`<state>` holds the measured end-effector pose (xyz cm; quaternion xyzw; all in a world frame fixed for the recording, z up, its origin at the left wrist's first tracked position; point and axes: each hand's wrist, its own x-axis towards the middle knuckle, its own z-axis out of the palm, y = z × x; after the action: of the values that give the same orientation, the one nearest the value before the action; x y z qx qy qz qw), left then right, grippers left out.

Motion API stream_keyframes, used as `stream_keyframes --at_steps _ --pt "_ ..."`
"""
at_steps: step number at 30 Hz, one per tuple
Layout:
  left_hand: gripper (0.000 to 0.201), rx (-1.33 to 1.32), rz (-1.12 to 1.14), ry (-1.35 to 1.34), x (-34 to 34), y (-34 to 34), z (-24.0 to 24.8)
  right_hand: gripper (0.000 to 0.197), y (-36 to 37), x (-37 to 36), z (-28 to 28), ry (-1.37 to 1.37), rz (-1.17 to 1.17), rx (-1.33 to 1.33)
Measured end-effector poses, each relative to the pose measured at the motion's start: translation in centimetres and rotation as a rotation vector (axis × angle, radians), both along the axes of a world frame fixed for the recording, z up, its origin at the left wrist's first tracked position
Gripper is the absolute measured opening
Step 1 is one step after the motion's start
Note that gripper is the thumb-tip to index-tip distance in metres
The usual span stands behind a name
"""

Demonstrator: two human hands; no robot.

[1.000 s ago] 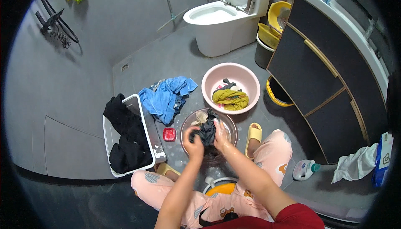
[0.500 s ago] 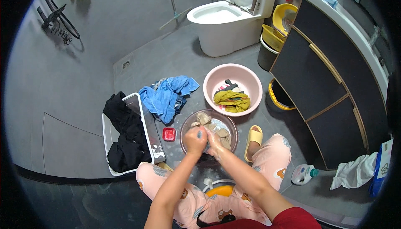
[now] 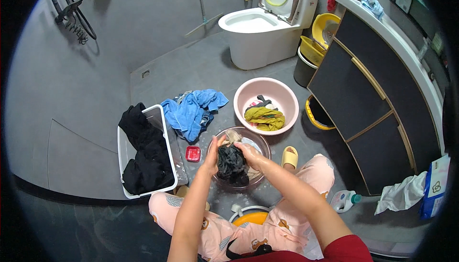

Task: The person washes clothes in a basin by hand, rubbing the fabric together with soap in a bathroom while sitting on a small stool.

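Observation:
Wet dark cloth (image 3: 232,164) is bunched between my two hands, over the brown basin (image 3: 268,152). My left hand (image 3: 212,157) supports it from the left, fingers pointing up. My right hand (image 3: 250,157) grips its right side, with the fingers partly hidden by the cloth. Beige cloth (image 3: 233,136) lies in the basin behind and beside the dark bundle, next to some whitish suds. What lies under the bundle is hidden.
A pink basin (image 3: 242,92) with an olive cloth (image 3: 266,118) stands just beyond. Left are a small red dish (image 3: 193,154), blue clothes (image 3: 191,111) and a white-rimmed basket (image 3: 165,133) of black clothes. A bottle (image 3: 343,201) stands right, near the dark cabinet (image 3: 382,152).
My hands have moved from clasped together to either side of the dark cloth, which now shows as a large bundle. The view has shifted slightly.

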<state>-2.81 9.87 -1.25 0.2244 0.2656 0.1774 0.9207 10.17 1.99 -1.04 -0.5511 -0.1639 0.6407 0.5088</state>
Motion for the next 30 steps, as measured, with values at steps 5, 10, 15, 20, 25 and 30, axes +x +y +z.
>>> stream_keyframes --at_steps 5,10,15,20,25,30 --pt "0.027 0.905 0.048 0.626 -0.2 0.0 -1.8 0.053 0.4 -0.5 1.2 0.003 -0.049 -0.094" --pt "0.025 1.237 0.585 0.673 1.5 -2.7 -0.1 0.08 -0.2 -2.3 0.6 0.507 -0.132 -0.34" --pt "0.03 1.592 0.557 0.537 2.3 -9.3 1.8 0.041 -0.4 -2.0 -4.2 0.645 -0.065 0.008" --pt "0.031 1.648 0.617 0.409 2.6 -8.6 -1.8 0.03 -1.8 -2.6 -5.8 0.626 -0.206 -0.075" --pt "0.023 1.035 0.731 0.826 2.3 -4.3 -4.3 0.027 -0.6 -4.4 -6.4 0.154 -0.468 -0.169" --pt "0.024 1.367 0.612 0.582 3.4 -7.8 -2.7 0.025 -0.6 -1.4 -10.8 0.587 -0.286 -0.179"
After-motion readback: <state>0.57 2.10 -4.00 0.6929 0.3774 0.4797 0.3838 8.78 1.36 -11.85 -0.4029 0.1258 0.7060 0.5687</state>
